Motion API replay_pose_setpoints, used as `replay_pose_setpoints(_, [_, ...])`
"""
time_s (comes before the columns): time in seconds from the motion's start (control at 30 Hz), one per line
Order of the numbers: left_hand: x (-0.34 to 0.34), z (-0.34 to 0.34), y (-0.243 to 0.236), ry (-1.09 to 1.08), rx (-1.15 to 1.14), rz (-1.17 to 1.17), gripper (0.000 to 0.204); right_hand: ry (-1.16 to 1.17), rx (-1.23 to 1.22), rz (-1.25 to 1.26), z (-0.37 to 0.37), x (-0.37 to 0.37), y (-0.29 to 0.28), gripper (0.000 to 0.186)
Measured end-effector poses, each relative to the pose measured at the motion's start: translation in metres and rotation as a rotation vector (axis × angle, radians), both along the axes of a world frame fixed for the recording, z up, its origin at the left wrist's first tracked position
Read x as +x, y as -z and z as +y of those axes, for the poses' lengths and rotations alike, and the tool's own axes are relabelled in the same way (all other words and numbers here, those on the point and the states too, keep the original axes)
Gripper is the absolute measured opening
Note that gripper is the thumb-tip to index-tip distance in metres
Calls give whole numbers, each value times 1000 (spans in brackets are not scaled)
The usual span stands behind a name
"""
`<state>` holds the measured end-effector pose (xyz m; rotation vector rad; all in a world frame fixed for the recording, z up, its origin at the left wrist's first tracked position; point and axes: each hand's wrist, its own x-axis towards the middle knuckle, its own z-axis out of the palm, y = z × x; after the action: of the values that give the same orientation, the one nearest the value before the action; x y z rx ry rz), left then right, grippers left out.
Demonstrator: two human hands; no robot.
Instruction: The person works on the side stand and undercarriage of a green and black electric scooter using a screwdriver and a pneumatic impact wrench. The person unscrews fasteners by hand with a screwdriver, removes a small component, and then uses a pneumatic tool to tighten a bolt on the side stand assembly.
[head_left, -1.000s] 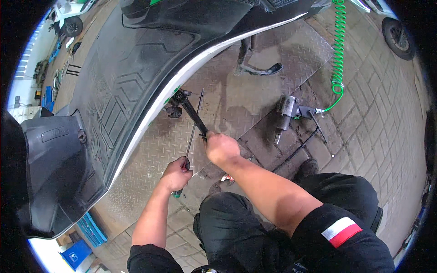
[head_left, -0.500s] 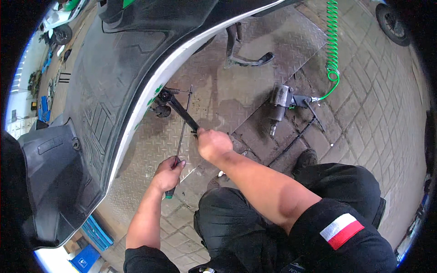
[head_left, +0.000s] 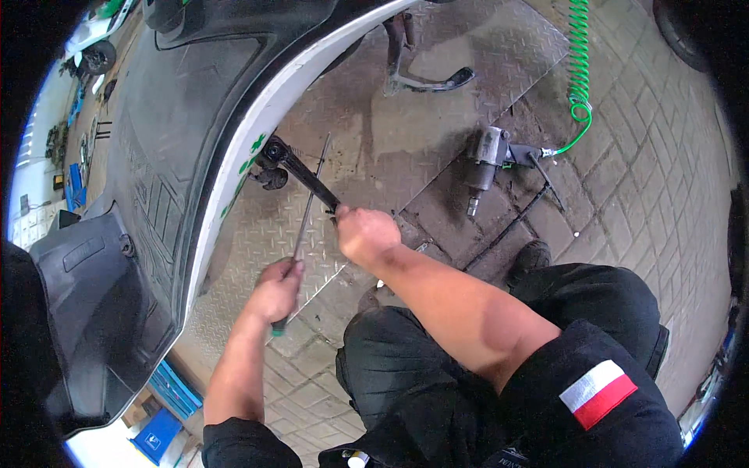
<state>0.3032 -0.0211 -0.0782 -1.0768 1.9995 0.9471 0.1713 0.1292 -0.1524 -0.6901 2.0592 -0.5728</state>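
My left hand (head_left: 275, 290) grips the green handle of a long thin screwdriver (head_left: 309, 199) whose shaft points up over the metal floor. My right hand (head_left: 365, 234) is closed on the near end of a black wrench (head_left: 306, 176). The wrench's far end sits on a black fitting (head_left: 269, 168) under the white edge of a scooter body (head_left: 257, 129). The scooter's black footboard (head_left: 156, 156) fills the left side. My knees in black trousers are below the hands.
An air impact wrench (head_left: 485, 160) lies on the chequer-plate floor (head_left: 406, 117) to the right, joined to a green coiled hose (head_left: 579, 70). A metal stand (head_left: 425, 74) sits at the top. Paving stones (head_left: 647, 179) lie on the right, blue crates (head_left: 172, 390) at the lower left.
Both hands, the wrench and the screwdriver keep their grip and pose; the view has shifted slightly, so the scooter and floor sit a bit differently in the picture.
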Motion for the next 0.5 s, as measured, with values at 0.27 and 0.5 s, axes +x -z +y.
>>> replay_pose_setpoints(0.27, [-40,-17,-62,460,-227,40,40,67,-78,50,3,0,6,37])
replay_pose_setpoints(0.5, [-53,2,-79,287,-164,-192,40,120,-106,-95,3,-2,12,34])
